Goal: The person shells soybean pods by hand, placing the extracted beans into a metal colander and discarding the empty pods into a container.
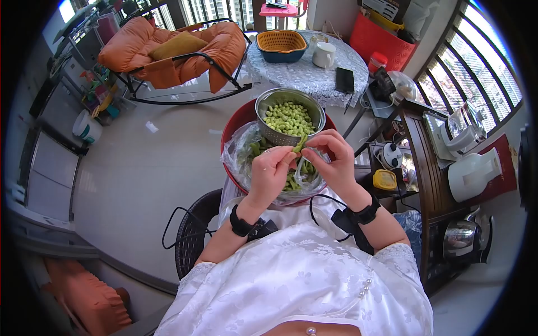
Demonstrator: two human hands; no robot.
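Note:
Between the fingertips of both hands is a green bean pod [301,144], held above a red basin [228,134]. My left hand [273,168] is closed, pinching the pod's lower left end. My right hand [333,158] pinches it from the right, thumb and forefinger close together. Just beyond my fingers, a metal strainer bowl [320,119] holds many shelled green beans [288,117]. Below my hands, a clear plastic bag [235,148] in the basin contains more green pods [292,182], partly hidden by my hands.
Ahead stands a round table [252,64] with a cloth, carrying a basket [281,46], a white mug [324,55] and a phone [344,80]. An orange rocking chair [196,56] is at the far left. On the right, a dark wooden shelf [417,151] holds a white kettle [473,175].

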